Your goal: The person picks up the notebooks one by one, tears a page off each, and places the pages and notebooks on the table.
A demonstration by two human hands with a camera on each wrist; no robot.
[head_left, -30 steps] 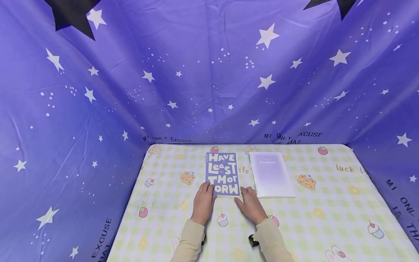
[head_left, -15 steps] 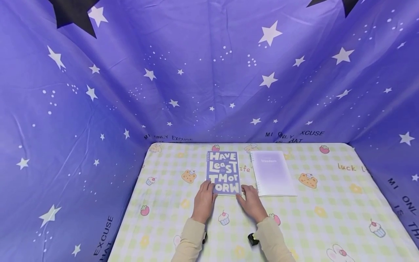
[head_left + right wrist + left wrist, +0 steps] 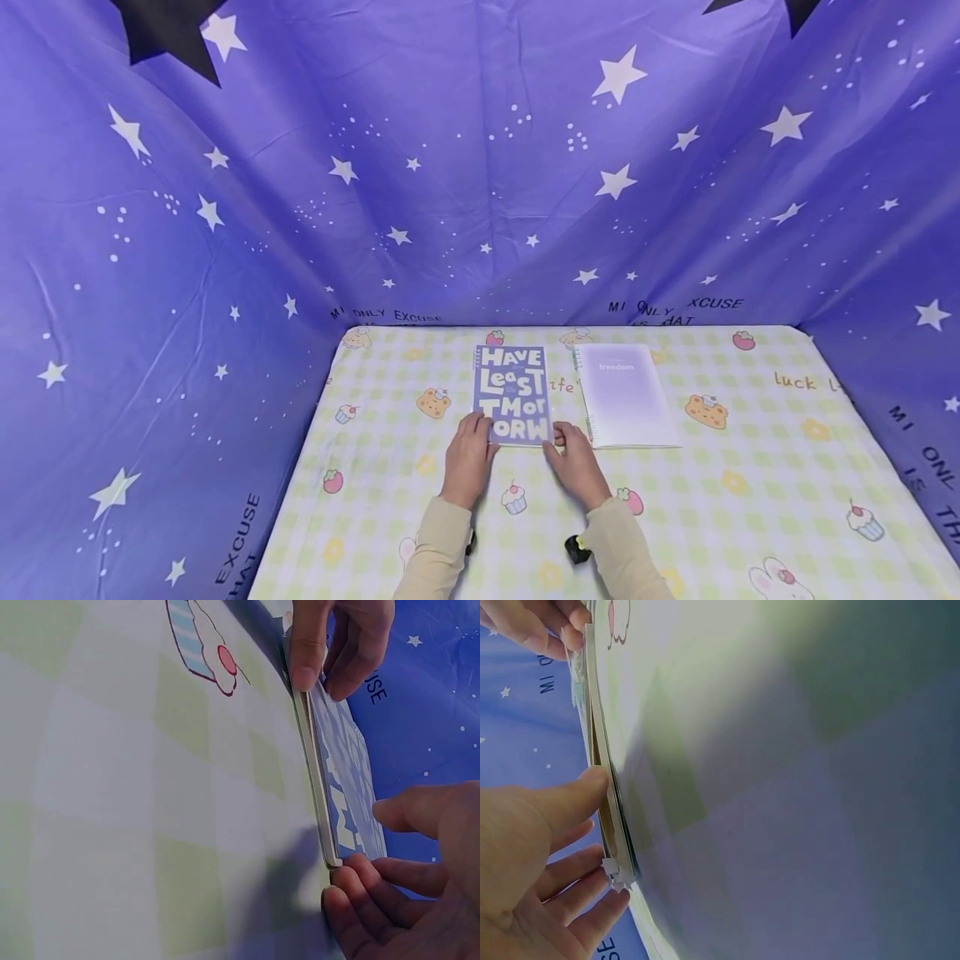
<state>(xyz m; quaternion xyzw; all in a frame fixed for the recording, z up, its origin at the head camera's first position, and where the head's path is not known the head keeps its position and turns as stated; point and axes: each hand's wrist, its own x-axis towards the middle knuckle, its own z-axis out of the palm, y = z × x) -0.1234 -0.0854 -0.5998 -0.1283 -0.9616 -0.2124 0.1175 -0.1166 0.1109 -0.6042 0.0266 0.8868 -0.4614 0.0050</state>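
A purple spiral notebook (image 3: pixel 512 385) with large cream lettering lies on the table, its binding on the left. My left hand (image 3: pixel 467 462) holds its near left corner, thumb against the near edge and fingers by the binding. At the near right corner, my right hand (image 3: pixel 579 468) holds the notebook between fingers and thumb. In the left wrist view, the left thumb (image 3: pixel 577 799) touches the notebook's page edges (image 3: pixel 598 727). From the right wrist, fingertips (image 3: pixel 349 874) of the right hand show at the corner; their exact contact with the cover is hard to tell.
A second spiral notebook (image 3: pixel 628 396), pale lilac with the word "freedom", lies just right of my right hand. The checked tablecloth (image 3: pixel 757 517) has printed cupcakes, bears and strawberries. Blue star-patterned curtains (image 3: pixel 480 167) enclose the table's back and sides.
The head view has shifted slightly, moving the whole scene a little in the frame. Both hands stay at the notebook's near corners, with hardly any movement.
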